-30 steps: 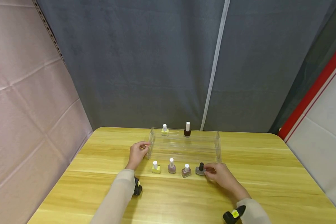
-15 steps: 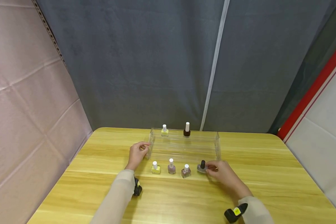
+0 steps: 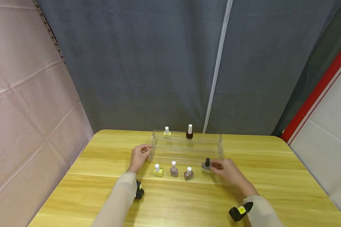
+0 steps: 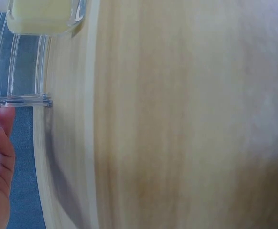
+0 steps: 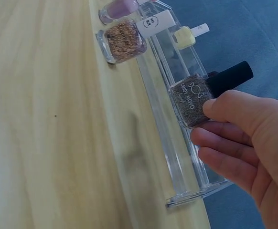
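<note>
My right hand (image 3: pixel 225 170) pinches a nail polish bottle (image 5: pixel 191 100) with dark glitter and a black cap between thumb and fingers. In the right wrist view the bottle overlaps the front of a clear acrylic rack (image 3: pixel 184 154) and is held tilted. At the rack's left end, my left hand (image 3: pixel 139 157) grips the side panel (image 4: pixel 22 101) with its fingertips. On the table before the rack stand three more bottles: a yellow one (image 3: pixel 158 172), a lilac one (image 3: pixel 174 172) and a glittery pinkish-brown one (image 3: pixel 188 175), all white-capped.
On the rack's back tier stand a pale yellow bottle (image 3: pixel 167 135) and a dark one with a white cap (image 3: pixel 189 135). A grey curtain (image 3: pixel 147 78) hangs behind the wooden table (image 3: pixel 170 201). Pink cloth (image 3: pixel 31 94) covers the left side.
My right hand has carried the black-capped nail polish bottle up and slightly right, from the row on the table toward the rack's front. The left hand stays at the rack's left end.
</note>
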Action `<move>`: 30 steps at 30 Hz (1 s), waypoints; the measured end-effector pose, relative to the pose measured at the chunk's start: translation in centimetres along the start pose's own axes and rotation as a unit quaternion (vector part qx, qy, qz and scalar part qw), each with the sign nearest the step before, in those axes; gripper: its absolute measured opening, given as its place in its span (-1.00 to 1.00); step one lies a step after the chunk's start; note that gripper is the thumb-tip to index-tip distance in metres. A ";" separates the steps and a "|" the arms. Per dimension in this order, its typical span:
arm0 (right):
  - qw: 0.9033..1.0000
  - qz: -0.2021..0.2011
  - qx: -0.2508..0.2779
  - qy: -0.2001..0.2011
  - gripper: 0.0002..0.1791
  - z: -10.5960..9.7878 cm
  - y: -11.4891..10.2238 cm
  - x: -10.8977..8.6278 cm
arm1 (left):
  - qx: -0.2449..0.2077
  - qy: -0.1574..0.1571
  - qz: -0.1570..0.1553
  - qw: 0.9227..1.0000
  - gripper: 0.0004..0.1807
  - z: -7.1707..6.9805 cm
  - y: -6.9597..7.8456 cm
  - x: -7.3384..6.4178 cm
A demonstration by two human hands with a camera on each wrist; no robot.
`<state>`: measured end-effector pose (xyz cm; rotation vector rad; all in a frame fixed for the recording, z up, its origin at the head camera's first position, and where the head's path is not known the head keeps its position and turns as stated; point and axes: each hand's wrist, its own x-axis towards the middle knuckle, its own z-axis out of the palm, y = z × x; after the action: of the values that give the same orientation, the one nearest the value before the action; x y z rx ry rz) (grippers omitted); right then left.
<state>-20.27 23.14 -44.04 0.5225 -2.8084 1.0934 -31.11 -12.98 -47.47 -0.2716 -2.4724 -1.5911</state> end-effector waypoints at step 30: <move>0.999 -0.025 -0.029 0.009 -0.77 -2.7 -0.8 2.6 | 0.007 0.008 0.006 1.000 -0.81 0.2 -0.2 0.1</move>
<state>-22.54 23.70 -41.01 0.5705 -2.7867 1.0006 -31.29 -12.89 -47.63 -0.2686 -2.4638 -1.5651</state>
